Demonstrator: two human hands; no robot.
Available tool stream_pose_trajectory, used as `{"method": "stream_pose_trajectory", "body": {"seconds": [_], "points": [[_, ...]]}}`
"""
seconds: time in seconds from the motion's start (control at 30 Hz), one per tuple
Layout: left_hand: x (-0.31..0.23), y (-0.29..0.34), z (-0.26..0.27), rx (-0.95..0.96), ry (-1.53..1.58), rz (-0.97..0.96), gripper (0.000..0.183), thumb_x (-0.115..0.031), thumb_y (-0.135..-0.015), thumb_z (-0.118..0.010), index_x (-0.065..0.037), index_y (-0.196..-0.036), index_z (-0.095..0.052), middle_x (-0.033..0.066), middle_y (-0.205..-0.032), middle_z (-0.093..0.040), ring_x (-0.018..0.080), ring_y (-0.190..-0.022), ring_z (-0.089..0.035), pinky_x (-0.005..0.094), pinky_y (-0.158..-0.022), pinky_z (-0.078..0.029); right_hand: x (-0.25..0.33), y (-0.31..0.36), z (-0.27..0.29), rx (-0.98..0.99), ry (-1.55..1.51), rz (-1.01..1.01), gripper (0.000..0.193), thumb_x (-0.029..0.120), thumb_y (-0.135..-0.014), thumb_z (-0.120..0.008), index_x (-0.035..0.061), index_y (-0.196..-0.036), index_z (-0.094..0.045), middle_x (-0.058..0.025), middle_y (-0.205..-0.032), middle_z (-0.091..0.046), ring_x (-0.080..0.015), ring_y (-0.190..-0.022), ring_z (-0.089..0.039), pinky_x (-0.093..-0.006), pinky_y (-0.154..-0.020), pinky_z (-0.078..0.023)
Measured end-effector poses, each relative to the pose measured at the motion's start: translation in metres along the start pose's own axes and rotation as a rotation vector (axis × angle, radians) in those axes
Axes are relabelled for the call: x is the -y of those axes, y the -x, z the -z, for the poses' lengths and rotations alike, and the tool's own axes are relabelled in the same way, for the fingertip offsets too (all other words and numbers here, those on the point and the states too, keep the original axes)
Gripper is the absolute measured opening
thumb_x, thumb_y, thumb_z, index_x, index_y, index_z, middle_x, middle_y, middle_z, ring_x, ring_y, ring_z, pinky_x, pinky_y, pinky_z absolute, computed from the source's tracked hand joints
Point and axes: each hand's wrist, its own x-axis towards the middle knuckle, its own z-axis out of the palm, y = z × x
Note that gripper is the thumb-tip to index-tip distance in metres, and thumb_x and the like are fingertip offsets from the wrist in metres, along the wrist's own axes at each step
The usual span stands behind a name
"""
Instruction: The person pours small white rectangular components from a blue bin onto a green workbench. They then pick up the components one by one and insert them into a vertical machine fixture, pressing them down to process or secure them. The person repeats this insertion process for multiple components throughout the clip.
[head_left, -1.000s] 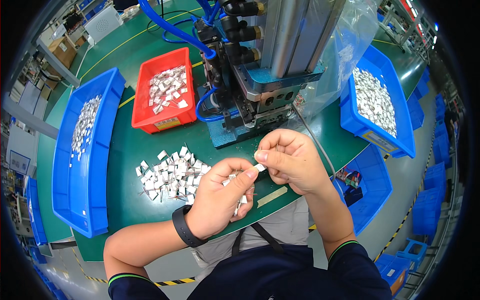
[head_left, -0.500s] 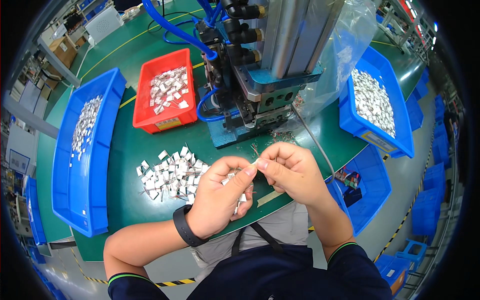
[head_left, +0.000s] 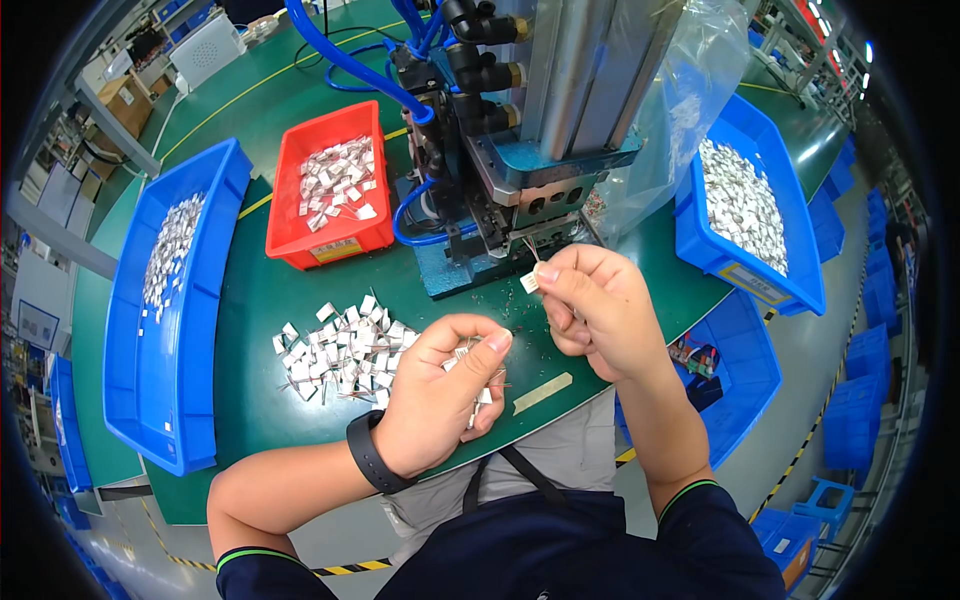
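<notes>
My right hand pinches one small white block with thin wire leads between thumb and finger, just in front of the press. The leads point up toward the press's lower opening. Curled at the table's front edge, my left hand holds several similar white wired blocks in its palm, partly hidden by the fingers. Its thumb rests near the index finger. Left of that hand, a loose pile of white wired blocks lies on the green tabletop.
A red bin and a long blue bin with white blocks stand left. Another filled blue bin is at right, above a lower blue bin. Blue air hoses and a clear plastic bag adjoin the press.
My right hand has moved away from the left, up toward the press, carrying one white block. My left hand has stayed in place. A tape strip on the table is now more exposed.
</notes>
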Motion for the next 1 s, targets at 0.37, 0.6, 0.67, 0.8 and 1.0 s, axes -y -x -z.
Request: {"method": "stream_pose_trajectory", "body": {"seconds": [0.37, 0.6, 0.67, 0.8, 1.0], "points": [[0.0, 0.0, 0.001, 0.005, -0.001, 0.01, 0.014, -0.019, -0.096, -0.057, -0.008, -0.103, -0.054, 0.0027, -0.068, -0.054, 0.0095, -0.044, -0.047, 0.0208, -0.036, -0.026, 0.001, -0.017, 0.001, -0.045, -0.042, -0.043, 0.017, 0.014, -0.088, -0.065, 0.0001, -0.082, -0.057, -0.0014, -0.059, -0.051, -0.003, -0.039, -0.033, -0.0208, -0.034, -0.019], [0.0, -0.001, 0.001, 0.014, -0.011, 0.006, 0.014, -0.019, -0.096, -0.057, -0.008, -0.103, -0.053, 0.0027, -0.068, -0.055, 0.0094, -0.044, -0.047, 0.0206, -0.036, -0.026, 0.001, -0.018, 0.001, -0.043, -0.046, -0.038, 0.017, 0.014, -0.088, -0.065, 0.0001, -0.082, -0.057, -0.0013, -0.06, -0.051, -0.0028, -0.039, -0.034, -0.0205, -0.033, -0.02], [0.0, -0.001, 0.001, 0.016, -0.01, 0.004, 0.014, -0.019, -0.096, -0.057, -0.008, -0.103, -0.053, 0.0026, -0.068, -0.055, 0.0094, -0.044, -0.047, 0.0206, -0.036, -0.026, 0.001, -0.018, 0.001, -0.038, -0.051, -0.035, 0.017, 0.014, -0.088, -0.065, 0.0004, -0.082, -0.057, -0.0012, -0.06, -0.052, -0.0028, -0.039, -0.034, -0.0203, -0.033, -0.02], [0.001, -0.001, 0.002, 0.011, -0.012, 0.0, 0.014, -0.019, -0.096, -0.057, -0.008, -0.103, -0.054, 0.0025, -0.068, -0.055, 0.0093, -0.044, -0.047, 0.0206, -0.036, -0.026, 0.0, -0.018, 0.001, -0.033, -0.06, -0.036, 0.016, 0.014, -0.088, -0.065, 0.0014, -0.081, -0.057, -0.001, -0.06, -0.052, -0.0027, -0.039, -0.034, -0.0201, -0.033, -0.021], [0.001, -0.001, 0.001, 0.003, -0.011, 0.006, 0.013, -0.019, -0.096, -0.057, -0.008, -0.103, -0.054, 0.002, -0.068, -0.054, 0.0092, -0.044, -0.047, 0.0204, -0.036, -0.026, -0.002, -0.017, 0.002, -0.023, -0.052, -0.027, 0.015, 0.013, -0.088, -0.065, 0.0021, -0.081, -0.057, -0.0009, -0.06, -0.053, -0.0021, -0.039, -0.034, -0.0196, -0.034, -0.02]]}}
